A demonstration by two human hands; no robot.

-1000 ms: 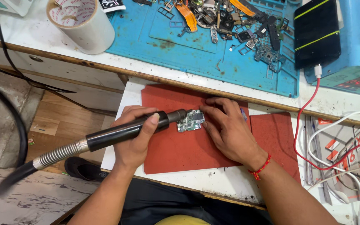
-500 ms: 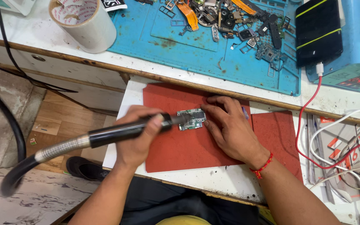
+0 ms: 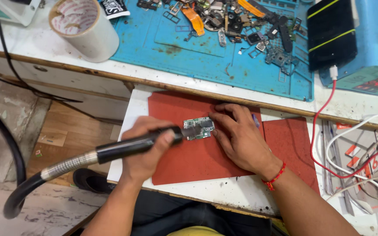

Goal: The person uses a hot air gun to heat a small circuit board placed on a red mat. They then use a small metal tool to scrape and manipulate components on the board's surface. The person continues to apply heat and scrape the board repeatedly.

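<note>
Left hand (image 3: 147,150) grips grinder handpiece (image 3: 132,145); right hand (image 3: 241,137) pins circuit board (image 3: 199,128). Advise light pressure, tip clear of fingertips.

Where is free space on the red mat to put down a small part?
The red mat is bare below the circuit board, between left hand and right hand. Its top-left corner is free too, and the right mat piece beside the wrist. The blue mat is crowded with parts at its top.

Circuit board (image 3: 199,128) on mat (image 3: 180,159), between hands; left hand (image 3: 147,146) left of it, right hand (image 3: 241,140) right. Tape roll (image 3: 83,27) beyond left hand; parts pile (image 3: 237,22) beyond right.
</note>
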